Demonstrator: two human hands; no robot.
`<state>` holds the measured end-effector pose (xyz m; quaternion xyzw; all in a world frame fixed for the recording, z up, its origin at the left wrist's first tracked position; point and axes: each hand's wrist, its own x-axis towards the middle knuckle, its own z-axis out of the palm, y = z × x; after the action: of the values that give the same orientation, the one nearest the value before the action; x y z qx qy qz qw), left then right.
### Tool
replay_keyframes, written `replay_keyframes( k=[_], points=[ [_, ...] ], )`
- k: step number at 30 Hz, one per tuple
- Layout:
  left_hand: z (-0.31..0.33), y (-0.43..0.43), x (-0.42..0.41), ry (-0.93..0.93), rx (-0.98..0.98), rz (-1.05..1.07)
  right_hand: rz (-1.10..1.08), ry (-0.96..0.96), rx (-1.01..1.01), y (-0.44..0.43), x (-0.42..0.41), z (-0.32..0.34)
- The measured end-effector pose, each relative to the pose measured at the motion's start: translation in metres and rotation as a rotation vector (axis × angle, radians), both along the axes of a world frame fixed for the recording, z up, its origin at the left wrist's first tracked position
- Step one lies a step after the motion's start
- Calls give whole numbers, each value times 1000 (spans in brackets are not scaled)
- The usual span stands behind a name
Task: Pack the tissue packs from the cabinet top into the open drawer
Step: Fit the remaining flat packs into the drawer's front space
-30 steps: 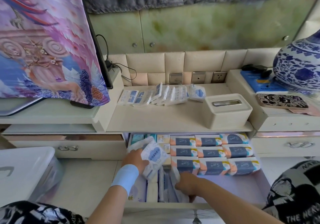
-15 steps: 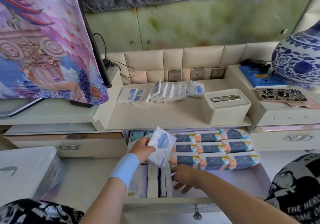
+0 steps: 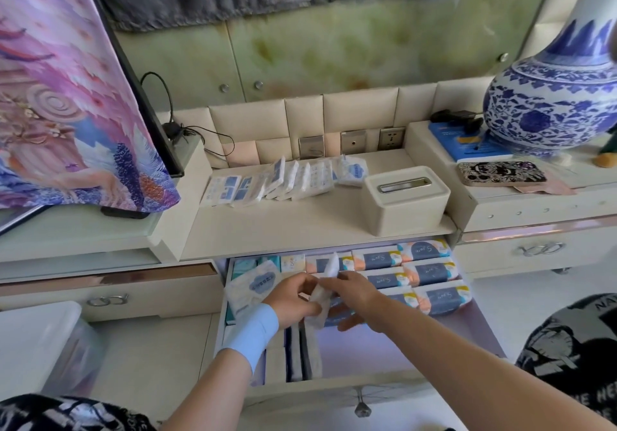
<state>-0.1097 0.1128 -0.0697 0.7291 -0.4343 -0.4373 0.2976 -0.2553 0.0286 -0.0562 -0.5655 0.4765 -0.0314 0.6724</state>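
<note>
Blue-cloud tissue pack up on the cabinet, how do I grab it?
Probably from above: pinch the blue-cloud pack across its top edge, thumb in front, fingers behind. It leans label-forward at the right end of the pack row, with the tissue box close on its right.

A home living room, cream TV cabinet (image 3: pixel 300 227), draped television (image 3: pixel 66 80), porcelain vase (image 3: pixel 554 96), wall sockets (image 3: pixel 354 141)
</note>
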Motion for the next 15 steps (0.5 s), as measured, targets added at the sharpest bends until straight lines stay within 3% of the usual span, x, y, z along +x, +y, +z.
replay_keyframes(
  k=[2,6,8,11,15],
  points=[
    [-2,1,-1,17,13,-66,-62,-1,72,-6,-7,-2],
    [-6,5,6,12,-29,-81,-270,-221,514,-26,-21,-3],
    [-7,5,8,70,-65,-67,-311,-160,613,-36,-27,-5],
    [-5,5,9,89,-89,-74,-198,-35,628,-39,-29,-10],
    [-14,4,22,-105,-184,90,56,8,486,-35,-26,-20]
  ],
)
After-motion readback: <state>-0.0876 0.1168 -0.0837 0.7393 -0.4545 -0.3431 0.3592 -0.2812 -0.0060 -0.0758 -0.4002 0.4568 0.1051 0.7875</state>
